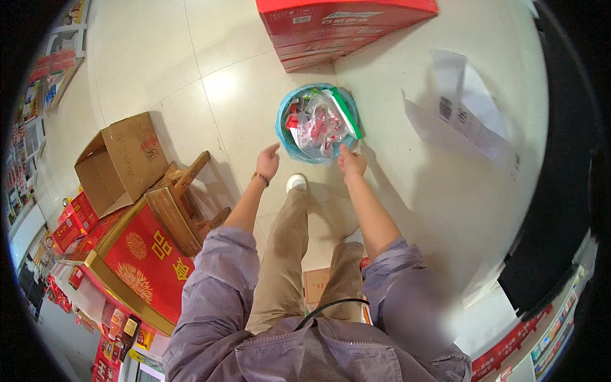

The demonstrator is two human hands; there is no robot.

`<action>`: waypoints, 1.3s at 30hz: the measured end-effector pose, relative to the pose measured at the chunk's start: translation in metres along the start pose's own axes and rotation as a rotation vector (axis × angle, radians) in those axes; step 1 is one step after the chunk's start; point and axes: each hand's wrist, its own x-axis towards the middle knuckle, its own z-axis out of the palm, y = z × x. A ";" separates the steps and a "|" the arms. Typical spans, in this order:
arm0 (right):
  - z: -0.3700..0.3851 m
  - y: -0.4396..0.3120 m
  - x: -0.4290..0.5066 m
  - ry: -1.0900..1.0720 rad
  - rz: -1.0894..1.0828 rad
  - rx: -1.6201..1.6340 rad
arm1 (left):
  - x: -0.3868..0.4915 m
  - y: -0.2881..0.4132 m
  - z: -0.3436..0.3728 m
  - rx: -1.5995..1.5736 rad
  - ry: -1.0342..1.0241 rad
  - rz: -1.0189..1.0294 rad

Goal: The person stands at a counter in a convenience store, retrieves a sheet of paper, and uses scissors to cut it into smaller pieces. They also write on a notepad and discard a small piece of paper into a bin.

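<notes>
A round trash bin lined with a blue plastic bag [287, 149] stands on the floor before me, full of clear plastic wrappers [321, 122] with red print and a green-and-white packaging piece [345, 112]. My left hand [268, 161], with a bracelet at its wrist, is just off the bin's lower left side; its fingers are curled, and whether it pinches anything cannot be told. At the lower right rim, my right hand [352, 163] has thumb and index finger close to the blue liner; whether it grips the liner is unclear.
Beyond the bin stands a large red carton [353, 36]. Paper sheets [458, 114] stick up at the right. On the left are an open cardboard box [136, 157], a wooden stool [174, 215] and a red, gold-edged display counter [143, 260]. My white shoe [297, 182] is close below the bin.
</notes>
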 end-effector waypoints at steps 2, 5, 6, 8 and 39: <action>-0.012 0.010 -0.003 0.080 -0.142 -0.221 | -0.045 -0.011 -0.009 -0.027 -0.017 -0.075; -0.019 0.016 -0.019 -0.036 -0.330 -0.382 | -0.099 -0.020 -0.024 0.135 -0.098 -0.226; -0.024 0.016 -0.025 -0.058 -0.389 -0.436 | -0.115 -0.020 -0.027 0.190 -0.127 -0.240; -0.035 -0.003 -0.057 -0.244 -0.301 -0.414 | -0.152 -0.018 -0.028 0.117 -0.075 -0.305; -0.651 0.231 -0.173 0.491 -0.568 0.131 | -0.494 0.189 0.269 0.365 -0.699 -0.118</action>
